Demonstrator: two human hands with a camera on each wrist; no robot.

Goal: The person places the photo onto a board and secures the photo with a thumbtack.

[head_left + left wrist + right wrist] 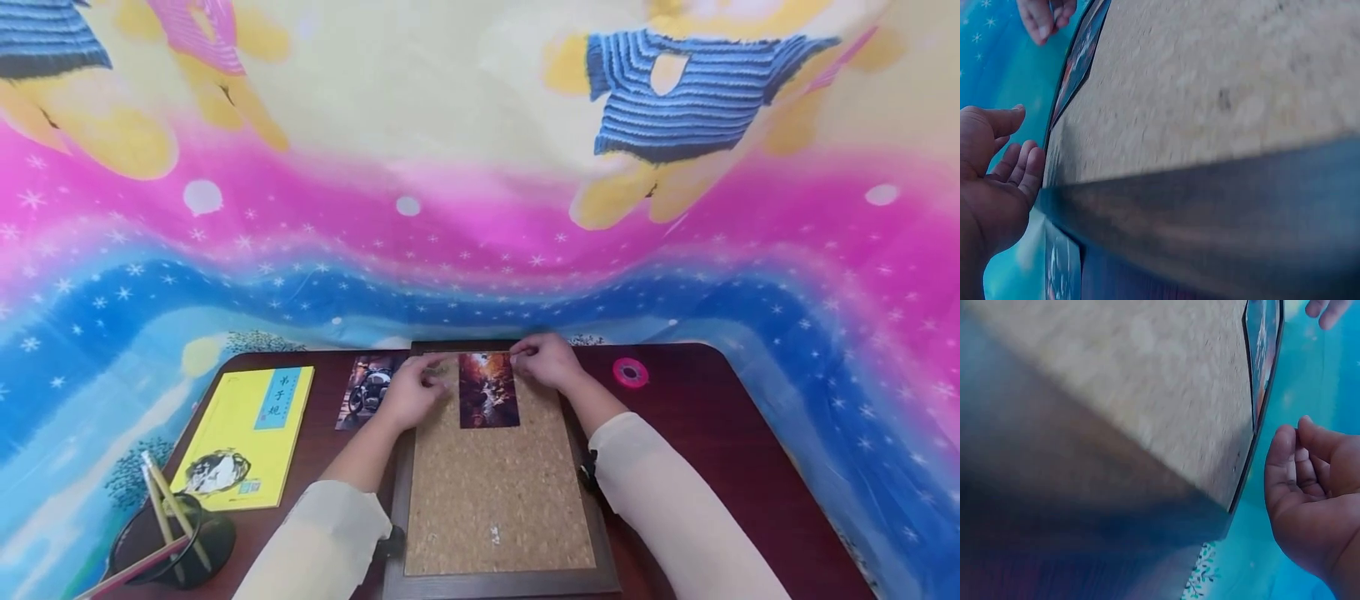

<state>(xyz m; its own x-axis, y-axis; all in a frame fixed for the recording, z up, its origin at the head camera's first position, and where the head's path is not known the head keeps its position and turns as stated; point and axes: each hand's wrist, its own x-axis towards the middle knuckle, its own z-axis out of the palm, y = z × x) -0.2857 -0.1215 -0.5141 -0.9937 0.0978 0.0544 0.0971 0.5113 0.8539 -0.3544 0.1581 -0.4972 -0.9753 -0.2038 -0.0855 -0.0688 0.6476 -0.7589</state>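
Note:
A photo of an autumn forest stream (489, 390) lies near the top of a framed cork board (498, 492). My left hand (415, 390) is just left of the photo, its index finger stretched toward the upper left corner. In the left wrist view that hand (997, 181) has loose fingers, the thumb apart from them and nothing visible in its grasp. My right hand (546, 360) is at the photo's upper right corner. In the right wrist view its thumb and index fingertip (1284, 439) meet, the other fingers curled. Nothing can be made out between those tips.
Left of the board lie a motorcycle photo (367, 390) and a yellow book (251, 437); a black mesh cup (210, 542) holds pencils. A pink ring-shaped roll (630, 372) lies to the right. Small white bits (495, 535) rest low on the cork. A patterned curtain (480, 242) hangs behind.

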